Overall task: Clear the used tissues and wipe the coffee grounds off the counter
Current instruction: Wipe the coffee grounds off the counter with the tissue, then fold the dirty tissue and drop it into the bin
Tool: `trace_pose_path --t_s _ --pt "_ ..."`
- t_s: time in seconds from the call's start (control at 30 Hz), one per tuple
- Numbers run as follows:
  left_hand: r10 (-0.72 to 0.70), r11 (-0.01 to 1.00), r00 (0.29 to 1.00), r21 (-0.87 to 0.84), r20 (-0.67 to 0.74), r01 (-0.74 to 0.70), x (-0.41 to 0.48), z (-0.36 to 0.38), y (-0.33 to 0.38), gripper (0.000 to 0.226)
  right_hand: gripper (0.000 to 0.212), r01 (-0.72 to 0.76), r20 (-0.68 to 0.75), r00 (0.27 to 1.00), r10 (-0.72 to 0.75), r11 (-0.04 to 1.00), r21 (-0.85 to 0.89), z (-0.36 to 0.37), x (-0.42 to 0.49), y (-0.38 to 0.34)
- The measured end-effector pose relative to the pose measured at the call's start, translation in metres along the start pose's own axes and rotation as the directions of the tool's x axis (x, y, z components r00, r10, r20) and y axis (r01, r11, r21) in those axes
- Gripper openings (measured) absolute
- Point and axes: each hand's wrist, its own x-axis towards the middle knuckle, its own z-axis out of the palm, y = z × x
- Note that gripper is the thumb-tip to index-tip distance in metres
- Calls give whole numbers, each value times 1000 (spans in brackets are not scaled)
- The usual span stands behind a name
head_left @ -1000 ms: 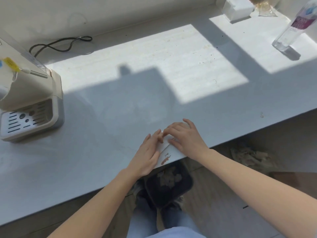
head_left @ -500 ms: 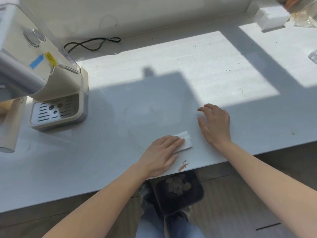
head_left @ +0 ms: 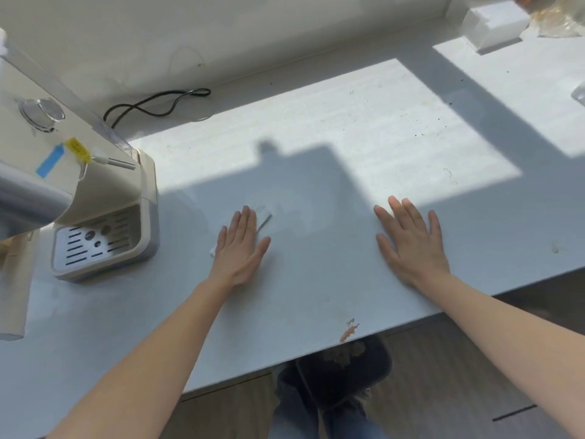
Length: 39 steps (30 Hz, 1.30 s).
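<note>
My left hand (head_left: 241,248) lies flat on the white counter (head_left: 316,280), pressing down a folded white tissue (head_left: 264,214) whose corners stick out past the fingertips and at the hand's left edge. Right of it, my right hand (head_left: 411,242) rests palm down on the counter, fingers spread, with nothing under it. A small brown smear (head_left: 348,331) marks the counter's front edge. Dark specks of grounds (head_left: 441,122) are scattered over the sunlit part at the back right.
A cream coffee machine (head_left: 95,201) with a slotted drip tray stands at the left, its black cord (head_left: 158,104) looped by the back wall. A white box (head_left: 493,25) sits at the far right corner. Below the counter's edge stands a dark bin (head_left: 345,369) holding crumpled tissues.
My left hand has slid the tissue away from the front edge, up and left toward the coffee machine. My right hand has flattened and spread on the counter to the right.
</note>
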Motion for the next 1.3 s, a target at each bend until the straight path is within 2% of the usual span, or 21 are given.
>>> trace_pose_path --t_s 0.1,0.23,0.53,0.73,0.83,0.9,0.97,1.0,1.03,1.1,1.17,1.2,1.23,1.3 --pt "-167 986 985 -20 -33 166 11 -13 -40 64 54 -9 -4 1000 9 1000 14 1 0 1" --pt "-256 966 964 -61 -71 252 2 -2 -36 65 54 -11 -4 1000 11 1000 22 1 1 -1" --pt "-144 980 989 -142 -12 141 -73 50 75 80 55 0 -7 1000 0 1000 30 1 1 -2" --pt "-17 982 999 -189 44 25 -96 71 139 82 55 11 -17 1000 -10 999 51 3 0 -1" --pt "23 980 998 -197 63 -11 -97 74 148 73 53 2 -1 1000 -2 994 113 -3 2 -2" --pt "37 972 994 -236 102 -12 -97 70 146 64 47 5 8 1000 -8 955 297 -13 -1 -5" --pt "73 936 989 -351 129 -24 -97 64 140 55 36 108 -26 993 -114 806 582 -27 -13 -14" --pt "95 893 987 -450 133 -25 -98 60 138 54 33 199 -63 976 -207 746 636 -31 -24 -21" --pt "104 821 986 -570 128 -13 -99 56 137 54 32 306 -105 945 -310 723 619 -33 -36 -30" --pt "84 606 991 -795 101 29 -103 48 136 52 36 506 -143 848 -510 699 506 -28 -56 -42" --pt "68 426 995 -904 73 37 -106 46 134 54 41 576 -20 781 -624 707 411 -20 -65 -46" --pt "67 397 996 -918 55 24 -107 47 133 56 43 578 39 772 -634 727 371 -16 -66 -45" --pt "69 413 997 -911 29 -2 -109 48 130 58 43 574 71 773 -630 743 346 -14 -66 -43" --pt "69 553 996 -829 -60 -88 -113 51 125 57 43 560 83 784 -615 759 333 -12 -67 -42"
